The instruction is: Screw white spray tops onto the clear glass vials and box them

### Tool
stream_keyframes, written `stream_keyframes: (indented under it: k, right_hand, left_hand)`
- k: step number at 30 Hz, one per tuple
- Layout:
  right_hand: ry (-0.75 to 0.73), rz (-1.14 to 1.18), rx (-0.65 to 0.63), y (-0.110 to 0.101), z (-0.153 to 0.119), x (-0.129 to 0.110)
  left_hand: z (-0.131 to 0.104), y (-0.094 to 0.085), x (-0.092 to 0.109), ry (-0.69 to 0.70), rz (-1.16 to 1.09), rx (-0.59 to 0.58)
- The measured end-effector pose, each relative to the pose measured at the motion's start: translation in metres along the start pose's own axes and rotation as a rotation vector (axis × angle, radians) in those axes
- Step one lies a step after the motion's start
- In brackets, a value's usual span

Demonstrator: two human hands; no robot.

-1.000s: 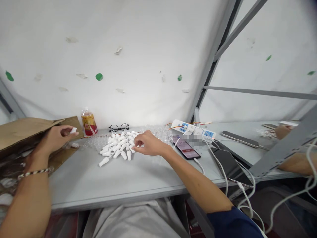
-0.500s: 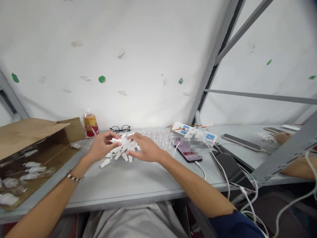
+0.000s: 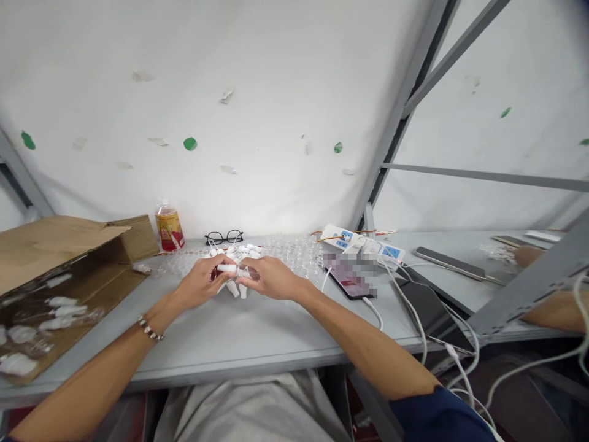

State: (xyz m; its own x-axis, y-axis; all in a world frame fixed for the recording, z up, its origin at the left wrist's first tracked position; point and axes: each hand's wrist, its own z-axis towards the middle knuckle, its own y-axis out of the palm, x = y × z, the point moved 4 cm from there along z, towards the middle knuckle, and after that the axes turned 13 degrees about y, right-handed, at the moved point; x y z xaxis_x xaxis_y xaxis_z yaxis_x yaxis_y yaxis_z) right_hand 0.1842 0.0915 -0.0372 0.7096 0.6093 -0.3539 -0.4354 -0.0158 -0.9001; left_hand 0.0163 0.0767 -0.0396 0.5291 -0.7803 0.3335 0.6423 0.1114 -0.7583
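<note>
My left hand (image 3: 201, 281) is closed on a white plastic cap (image 3: 225, 268), held level. In my right hand (image 3: 275, 277) is a small clear bottle (image 3: 248, 272), its mouth end against the cap. Whether the two are joined I cannot tell. More white caps (image 3: 242, 291), some with thin tubes, lie in a pile under and behind my fingers, which hide part of it. Just beyond the pile, many small clear bottles (image 3: 294, 255) stand close together on the grey table (image 3: 221, 344).
At left, an open cardboard box (image 3: 133, 236) holds several capped clear bottles. A drink bottle (image 3: 169, 228) and glasses (image 3: 224, 237) stand near the wall. To the right lie a phone (image 3: 347, 279), a power strip (image 3: 343, 238), and cables. Another person's arm (image 3: 559, 310) shows beyond the frame post.
My hands have come together above the pile. The clear bottle in my right hand now meets the white cap in my left.
</note>
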Motion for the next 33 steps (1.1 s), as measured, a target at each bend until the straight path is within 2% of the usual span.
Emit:
stream_keyframes:
  k: [4, 8, 12, 18, 23, 26, 30, 33]
  right_hand:
    - [-0.015, -0.063, 0.023, -0.002, -0.001, -0.005]
    - [-0.007, -0.081, 0.02, -0.001, -0.001, -0.005]
    - [0.008, -0.09, 0.038, 0.001, 0.0, -0.001]
    - [0.039, -0.055, 0.08, 0.0, -0.001, -0.004]
    - [0.049, -0.049, 0.088, 0.0, -0.001, -0.002]
    - [0.056, -0.051, 0.085, 0.0, -0.001, -0.002]
    - [0.028, -0.073, 0.109, 0.0, -0.002, -0.009]
    - [0.008, -0.193, 0.15, -0.002, -0.003, -0.014]
  left_hand:
    - [0.0, 0.002, -0.002, 0.071, 0.072, 0.029]
    - [0.0, 0.003, -0.003, 0.109, 0.051, -0.014]
    - [-0.001, 0.0, 0.001, 0.121, 0.041, 0.053]
    - [-0.004, -0.003, -0.003, -0.034, 0.038, 0.061]
    - [-0.005, -0.004, -0.005, -0.047, 0.008, 0.03]
    - [-0.003, -0.005, -0.009, -0.057, 0.074, 0.099]
    - [-0.002, -0.011, -0.016, -0.142, 0.124, 0.289]
    - [0.0, -0.01, -0.02, -0.259, 0.045, 0.298]
